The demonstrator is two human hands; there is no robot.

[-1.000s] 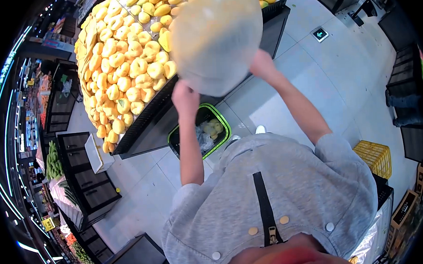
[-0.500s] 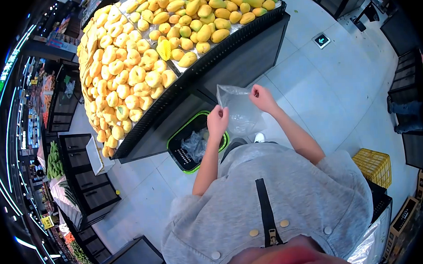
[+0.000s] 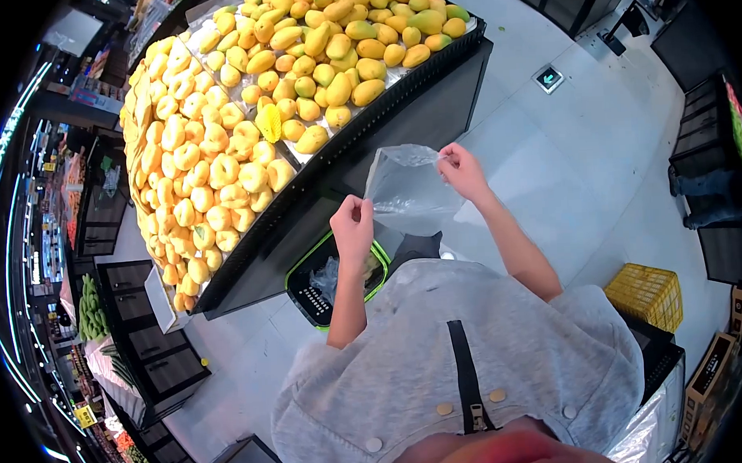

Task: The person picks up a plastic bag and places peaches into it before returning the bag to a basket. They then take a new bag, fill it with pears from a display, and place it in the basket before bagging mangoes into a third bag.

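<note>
A clear plastic bag (image 3: 412, 184) is stretched between my two hands in front of my body, its mouth spread wide. My left hand (image 3: 353, 230) pinches one edge of it, and my right hand (image 3: 463, 174) grips the opposite edge. Nothing shows inside the bag. Just beyond my left hand stands a display of pale yellow flat peaches (image 3: 206, 160). Yellow mangoes (image 3: 338, 47) lie beside them, further back. Below my left forearm, a black shopping basket with a green rim (image 3: 289, 281) sits on the floor, with crumpled clear plastic (image 3: 325, 281) in it.
The display's black rim (image 3: 334, 142) curves in front of me. A yellow plastic crate (image 3: 644, 296) is at the right, and a person's legs (image 3: 709, 198) show at the far right. Dark cabinets (image 3: 153, 324) with vegetables on top stand at the left.
My hands have moved apart, the left one shifting left, and the bag is pulled wider open. The view has shifted slightly, so the display appears further left.
</note>
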